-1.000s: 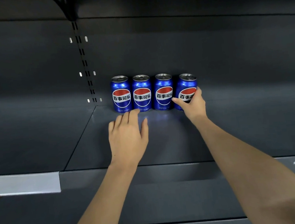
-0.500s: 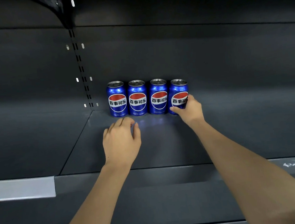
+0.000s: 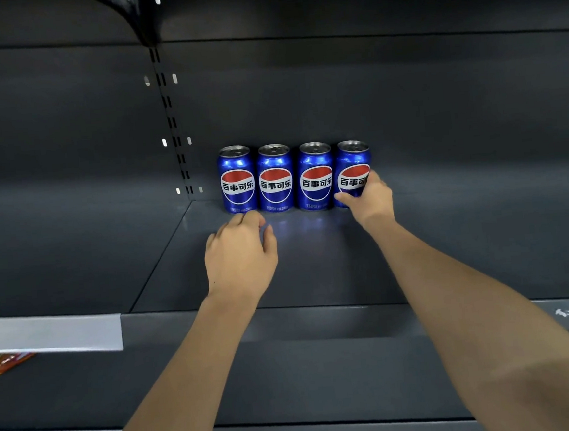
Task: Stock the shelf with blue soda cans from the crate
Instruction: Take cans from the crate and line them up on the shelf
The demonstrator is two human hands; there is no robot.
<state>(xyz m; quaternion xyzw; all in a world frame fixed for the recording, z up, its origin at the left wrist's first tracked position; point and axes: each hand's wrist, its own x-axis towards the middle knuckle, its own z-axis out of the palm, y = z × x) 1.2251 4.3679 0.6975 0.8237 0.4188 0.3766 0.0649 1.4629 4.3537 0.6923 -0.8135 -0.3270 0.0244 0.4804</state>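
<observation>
We look down on a dark grey metal shelf (image 3: 315,271) with a matching back panel, a slotted upright (image 3: 174,128) in the upper left and a pale price strip (image 3: 49,334) at left. Four blue Pepsi cans (image 3: 274,178) stand upright in a touching row at centre against the back. Our right hand (image 3: 369,201) grips the rightmost can (image 3: 353,171), partly covering its label, while our left hand (image 3: 240,257) hovers just before the leftmost can (image 3: 237,180), fingers loosely curled, holding nothing.
</observation>
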